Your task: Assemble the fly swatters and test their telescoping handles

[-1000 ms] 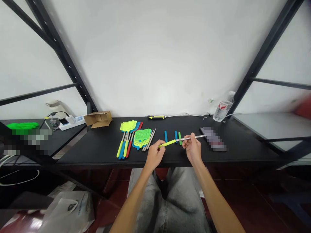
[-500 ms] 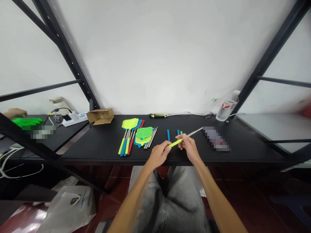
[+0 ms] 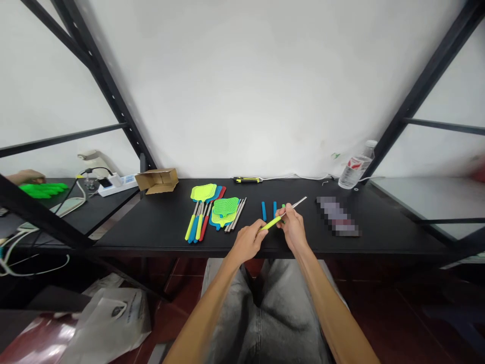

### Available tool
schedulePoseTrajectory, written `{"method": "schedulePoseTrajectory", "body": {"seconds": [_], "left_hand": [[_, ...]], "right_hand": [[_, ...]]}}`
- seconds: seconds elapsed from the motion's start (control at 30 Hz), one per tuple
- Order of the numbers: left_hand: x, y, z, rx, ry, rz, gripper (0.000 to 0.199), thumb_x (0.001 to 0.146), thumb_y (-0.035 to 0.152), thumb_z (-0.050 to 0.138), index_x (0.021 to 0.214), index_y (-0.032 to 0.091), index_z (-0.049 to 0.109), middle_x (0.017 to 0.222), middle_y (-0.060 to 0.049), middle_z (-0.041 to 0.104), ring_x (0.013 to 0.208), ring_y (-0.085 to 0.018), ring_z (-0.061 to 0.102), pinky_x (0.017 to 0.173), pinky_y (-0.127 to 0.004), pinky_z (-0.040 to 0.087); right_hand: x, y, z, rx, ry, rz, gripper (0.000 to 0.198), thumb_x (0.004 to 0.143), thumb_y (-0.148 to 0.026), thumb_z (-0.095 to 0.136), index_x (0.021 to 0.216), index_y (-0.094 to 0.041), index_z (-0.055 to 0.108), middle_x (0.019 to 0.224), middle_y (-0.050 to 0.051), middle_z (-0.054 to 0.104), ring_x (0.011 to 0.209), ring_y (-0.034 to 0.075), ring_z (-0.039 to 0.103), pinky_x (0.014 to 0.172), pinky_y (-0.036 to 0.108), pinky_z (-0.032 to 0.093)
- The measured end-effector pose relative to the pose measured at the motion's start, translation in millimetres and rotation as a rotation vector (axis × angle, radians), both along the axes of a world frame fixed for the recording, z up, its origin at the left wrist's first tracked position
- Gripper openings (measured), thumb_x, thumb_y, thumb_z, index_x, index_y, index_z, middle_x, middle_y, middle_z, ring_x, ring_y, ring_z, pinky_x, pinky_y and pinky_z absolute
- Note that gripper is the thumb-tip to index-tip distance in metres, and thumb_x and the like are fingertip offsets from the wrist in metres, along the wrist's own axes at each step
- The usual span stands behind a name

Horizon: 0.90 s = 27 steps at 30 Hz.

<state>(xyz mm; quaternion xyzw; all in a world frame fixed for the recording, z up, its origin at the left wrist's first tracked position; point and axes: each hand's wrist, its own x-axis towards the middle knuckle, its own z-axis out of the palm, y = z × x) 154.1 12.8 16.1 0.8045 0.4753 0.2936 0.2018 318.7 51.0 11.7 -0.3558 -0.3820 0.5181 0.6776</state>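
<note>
Left hand [image 3: 248,240] grips yellow handle [image 3: 273,222]; right hand [image 3: 294,225] pinches metal rod [image 3: 300,201], pointing two o'clock. Best hold both aligned, pressure even.

The handle [image 3: 272,223] is yellow-green, the rod [image 3: 300,201] silvery, a hole-dotted swatter head [image 3: 227,206] green.

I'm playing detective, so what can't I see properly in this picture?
In the head view:
Handle: end hidden by the left hand.
Rod: middle behind the right hand.
Flat thing: covered by pixel blocks.
Bottle: label's words too small.
Another person's arm: cut off by left edge.
</note>
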Motion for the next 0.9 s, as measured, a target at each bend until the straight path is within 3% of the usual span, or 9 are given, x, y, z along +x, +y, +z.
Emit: {"method": "schedulePoseTrajectory", "body": {"seconds": [0.2,0.37,0.43,0.5,0.57,0.67,0.9], "left_hand": [[6,-6,0.6,0.041,0.111,0.067,0.020,0.098,0.038,0.039,0.101,0.026,0.054,0.073,0.002,0.061,0.071,-0.019,0.062,0.063,-0.025,0.030],[-3,-18,14.1,0.039,0.110,0.064,0.033,0.099,0.046,0.034,0.099,0.026,0.060,0.075,0.001,0.066,0.072,-0.018,0.063,0.063,-0.025,0.032],[-20,-18,21.5,0.054,0.151,0.222,0.038,0.099,0.050,0.032,0.099,0.027,0.062,0.076,0.000,0.067,0.075,-0.018,0.064,0.064,-0.025,0.034],[-42,-12,28.3,0.075,0.262,0.522,0.038,0.096,0.051,0.038,0.103,0.024,0.063,0.080,-0.004,0.068,0.079,-0.022,0.065,0.065,-0.027,0.036],[-62,-3,33.2,0.073,0.422,0.676,0.039,0.091,0.053,0.049,0.109,0.021,0.063,0.096,-0.009,0.069,0.087,-0.027,0.065,0.068,-0.030,0.040],[-81,10,36.5,0.015,0.609,0.636,0.044,0.084,0.055,0.057,0.107,0.018,0.067,0.108,-0.014,0.066,0.093,-0.031,0.065,0.071,-0.034,0.044],[-86,14,43.5,0.045,0.769,0.468,0.029,0.088,0.040,0.055,0.095,0.018,0.071,0.100,-0.013,0.069,0.096,-0.029,0.066,0.076,-0.035,0.047]], "right_hand": [[-18,2,7,0.055,-0.106,0.041,0.048,0.085,-0.062,0.056,0.065,-0.019,0.050,0.070,0.004,0.066,0.060,0.013,0.058,0.048,0.022,0.038],[-15,6,-3,-0.052,-0.110,0.133,0.048,0.081,-0.065,0.059,0.068,-0.020,0.051,0.055,0.001,0.061,0.045,0.012,0.051,0.042,0.023,0.037],[-13,6,-7,-0.084,-0.084,0.112,0.049,0.081,-0.067,0.060,0.067,-0.020,0.051,0.046,-0.002,0.054,0.038,0.010,0.043,0.038,0.022,0.032],[-12,5,-9,-0.094,-0.058,0.092,0.050,0.080,-0.067,0.060,0.065,-0.020,0.050,0.040,-0.005,0.045,0.034,0.008,0.035,0.035,0.020,0.025],[-12,5,-10,-0.097,-0.055,0.096,0.051,0.080,-0.067,0.060,0.064,-0.020,0.050,0.038,-0.006,0.041,0.032,0.007,0.031,0.034,0.020,0.022],[-12,5,-10,-0.092,-0.065,0.099,0.051,0.080,-0.068,0.059,0.064,-0.020,0.051,0.039,-0.005,0.043,0.033,0.007,0.033,0.034,0.020,0.024],[-12,6,-12,-0.075,-0.048,0.079,0.050,0.081,-0.066,0.059,0.064,-0.020,0.050,0.038,-0.005,0.044,0.033,0.007,0.033,0.034,0.020,0.024]]}}
